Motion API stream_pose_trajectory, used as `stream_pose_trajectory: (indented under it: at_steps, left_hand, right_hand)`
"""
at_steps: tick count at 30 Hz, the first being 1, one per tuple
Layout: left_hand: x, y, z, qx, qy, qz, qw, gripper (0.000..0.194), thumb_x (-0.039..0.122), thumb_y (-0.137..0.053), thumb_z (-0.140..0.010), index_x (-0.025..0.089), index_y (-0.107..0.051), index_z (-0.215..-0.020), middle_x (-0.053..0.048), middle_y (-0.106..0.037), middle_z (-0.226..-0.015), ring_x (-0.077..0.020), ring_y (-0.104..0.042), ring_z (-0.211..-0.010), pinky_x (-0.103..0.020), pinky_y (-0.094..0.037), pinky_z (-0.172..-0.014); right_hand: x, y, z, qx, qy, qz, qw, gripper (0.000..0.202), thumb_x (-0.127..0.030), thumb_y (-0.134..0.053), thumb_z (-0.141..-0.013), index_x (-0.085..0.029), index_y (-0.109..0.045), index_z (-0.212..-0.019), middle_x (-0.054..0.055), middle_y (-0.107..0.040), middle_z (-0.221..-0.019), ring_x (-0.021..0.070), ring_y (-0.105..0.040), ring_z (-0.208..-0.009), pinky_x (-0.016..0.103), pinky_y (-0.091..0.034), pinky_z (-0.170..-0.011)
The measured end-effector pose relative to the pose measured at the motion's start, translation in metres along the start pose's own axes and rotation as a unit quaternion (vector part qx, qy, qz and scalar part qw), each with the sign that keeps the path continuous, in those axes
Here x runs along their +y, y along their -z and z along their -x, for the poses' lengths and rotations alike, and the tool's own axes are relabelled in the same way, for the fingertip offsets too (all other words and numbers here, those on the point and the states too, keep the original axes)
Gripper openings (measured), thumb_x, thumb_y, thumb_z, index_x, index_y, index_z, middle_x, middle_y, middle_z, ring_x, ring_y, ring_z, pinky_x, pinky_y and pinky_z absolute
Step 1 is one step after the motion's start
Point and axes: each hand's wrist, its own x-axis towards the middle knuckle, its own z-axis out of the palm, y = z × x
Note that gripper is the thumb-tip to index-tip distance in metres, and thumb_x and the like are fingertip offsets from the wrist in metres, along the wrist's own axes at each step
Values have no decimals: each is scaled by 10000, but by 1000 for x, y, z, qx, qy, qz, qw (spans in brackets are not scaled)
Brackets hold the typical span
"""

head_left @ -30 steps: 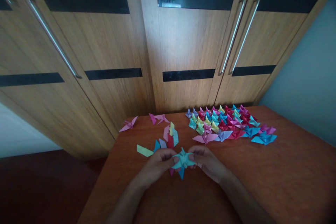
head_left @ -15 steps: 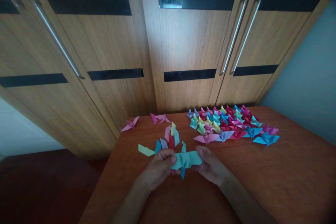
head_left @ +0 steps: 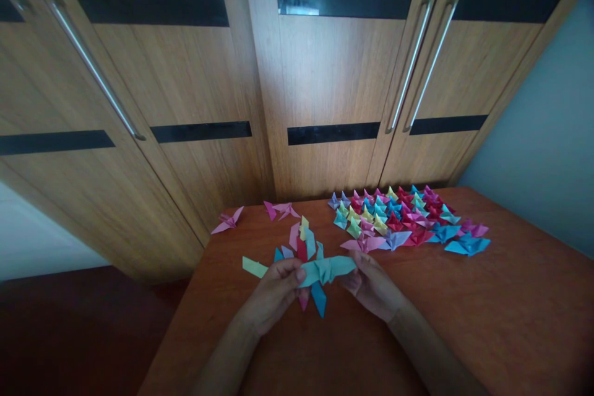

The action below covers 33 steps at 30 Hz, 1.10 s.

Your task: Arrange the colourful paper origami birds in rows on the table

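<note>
A mint-green origami crane (head_left: 326, 270) is stretched between my hands above the table, one wing in each. My left hand (head_left: 275, 292) pinches its left wing between thumb and fingers. At the other wing's tip, my right hand (head_left: 372, 284) grips with thumb and fingertips. Just behind and under the crane lies a loose heap of flat folded paper pieces: a pale yellow one (head_left: 254, 266), a red one (head_left: 302, 249), a pink one (head_left: 294, 236) and a blue one (head_left: 318, 299) among them. My left hand hides part of that heap.
Rows of colourful finished cranes (head_left: 394, 216) stand at the back right of the brown table (head_left: 445, 309). Several pink cranes (head_left: 228, 221) lie along the back left edge. Wooden wardrobe doors (head_left: 329, 74) with metal handles rise right behind the table.
The crane has tilted, and its wings now look more drawn out to the sides. Both hands have risen slightly. More of the blue piece beneath shows. The view has shifted a little.
</note>
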Motion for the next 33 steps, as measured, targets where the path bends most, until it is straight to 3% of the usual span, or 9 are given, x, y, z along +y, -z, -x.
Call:
stream_pose_trajectory:
  at_steps: [3,8,17,24,29,33]
  left_hand:
    - [3,1,0,7,-4,0,1000,264,363,-743,-728,132,-614,-722,0,-572,-599,-97,-508,-558,-213,-405,-559]
    - [3,3,-1,1,0,9,1000,226,342,-712,-765,136,-619,-758,-22,-605,-677,-114,-544,-632,-227,-426,-613]
    - [3,11,-5,29,-10,-119,992,246,364,-637,-826,141,-615,-726,-25,-635,-701,-100,-527,-623,-198,-375,-574]
    - [1,15,-9,66,-17,-148,987,283,417,-642,-806,145,-620,-730,-34,-652,-718,-110,-538,-637,-200,-387,-582]
    - [1,11,-11,110,-22,-191,975,321,464,-642,-780,147,-628,-727,-24,-651,-681,-116,-534,-606,-206,-385,-569]
    - [-2,3,-11,116,-25,-233,965,346,491,-627,-776,151,-628,-714,-20,-656,-674,-126,-538,-606,-211,-385,-570]
  right_hand:
    - [-3,-1,-1,43,-14,-25,999,281,-405,-731,-719,-189,-552,-701,-64,-457,-552,61,-415,-503,192,-354,-518]
    - [-2,1,-4,77,0,-29,997,264,-386,-751,-707,-184,-584,-738,-61,-480,-570,53,-438,-525,170,-355,-515]
    - [-6,0,-6,111,46,71,990,276,-446,-703,-740,-188,-635,-813,-31,-558,-616,78,-458,-546,204,-324,-513]
    - [-5,4,-8,155,78,154,973,326,-499,-630,-781,-180,-593,-729,-46,-474,-566,81,-394,-503,218,-284,-485]
    - [-1,0,-6,147,153,294,932,312,-473,-577,-821,-186,-571,-699,-33,-493,-602,94,-423,-523,218,-322,-485]
    - [6,-10,-1,99,209,461,857,208,-392,-579,-831,-190,-626,-808,9,-602,-732,128,-529,-641,233,-408,-576]
